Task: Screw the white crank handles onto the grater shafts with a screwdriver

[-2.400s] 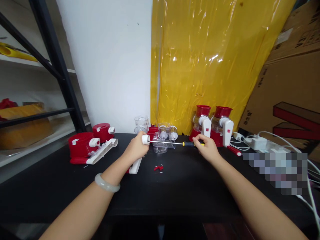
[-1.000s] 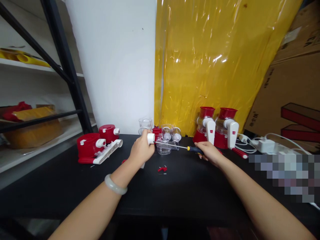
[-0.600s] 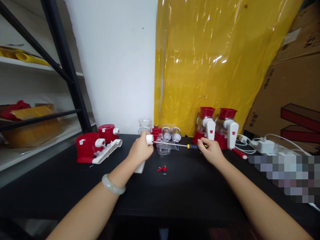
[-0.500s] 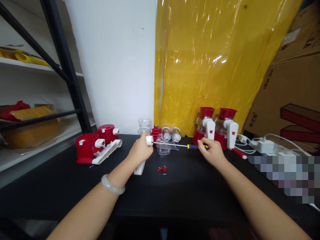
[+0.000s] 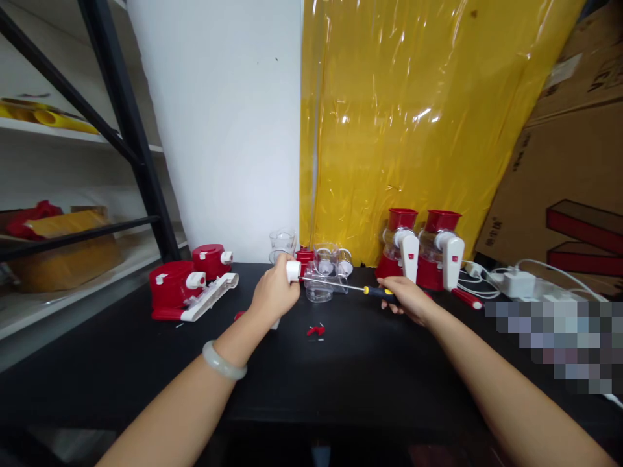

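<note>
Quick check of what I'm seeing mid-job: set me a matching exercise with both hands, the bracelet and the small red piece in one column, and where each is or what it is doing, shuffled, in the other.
Column one
1. Left hand
2. Right hand
3. Bracelet
4. Red piece

Column two
A. Lies on the black table
B. At the handle of the screwdriver
C. Around a wrist
D. Grips the white part that the screwdriver's shaft points to

Right pairs
1-D, 2-B, 3-C, 4-A
</note>
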The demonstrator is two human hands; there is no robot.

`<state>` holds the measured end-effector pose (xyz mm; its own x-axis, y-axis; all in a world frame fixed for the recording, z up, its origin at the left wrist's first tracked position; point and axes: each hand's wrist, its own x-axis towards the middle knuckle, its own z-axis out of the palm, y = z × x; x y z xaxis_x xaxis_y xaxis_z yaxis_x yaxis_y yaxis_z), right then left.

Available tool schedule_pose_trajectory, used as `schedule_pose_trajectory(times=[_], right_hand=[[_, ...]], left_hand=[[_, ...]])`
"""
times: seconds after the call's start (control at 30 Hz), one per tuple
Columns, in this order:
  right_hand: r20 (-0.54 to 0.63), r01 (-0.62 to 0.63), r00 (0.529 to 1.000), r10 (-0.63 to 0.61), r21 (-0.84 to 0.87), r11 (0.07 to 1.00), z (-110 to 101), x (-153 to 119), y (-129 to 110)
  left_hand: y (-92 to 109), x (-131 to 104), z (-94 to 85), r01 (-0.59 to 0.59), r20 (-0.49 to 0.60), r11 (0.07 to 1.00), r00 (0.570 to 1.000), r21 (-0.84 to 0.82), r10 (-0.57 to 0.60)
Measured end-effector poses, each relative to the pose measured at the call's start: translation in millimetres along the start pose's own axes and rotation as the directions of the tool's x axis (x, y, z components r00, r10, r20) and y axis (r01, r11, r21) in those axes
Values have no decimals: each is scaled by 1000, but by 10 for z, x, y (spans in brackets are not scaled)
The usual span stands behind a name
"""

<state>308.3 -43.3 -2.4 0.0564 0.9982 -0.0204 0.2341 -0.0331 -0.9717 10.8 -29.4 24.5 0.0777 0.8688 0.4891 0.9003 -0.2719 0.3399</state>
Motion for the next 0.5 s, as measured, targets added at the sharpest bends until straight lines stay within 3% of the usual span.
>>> schedule_pose_trajectory(times=[0.27, 0.33, 0.5], right_hand=[[-135, 186, 959, -251, -372, 909, -27, 2, 11], [-156, 270, 915, -373, -451, 850, -31, -31, -16], [-184, 454, 739, -649, -575, 681, -33, -114, -73]], left_hand=[[-43, 12, 48, 8, 48, 994, 999, -106, -3], [-56, 20, 54, 30, 77, 994, 997, -110, -22], [-80, 31, 73, 74, 163, 991, 985, -112, -56]])
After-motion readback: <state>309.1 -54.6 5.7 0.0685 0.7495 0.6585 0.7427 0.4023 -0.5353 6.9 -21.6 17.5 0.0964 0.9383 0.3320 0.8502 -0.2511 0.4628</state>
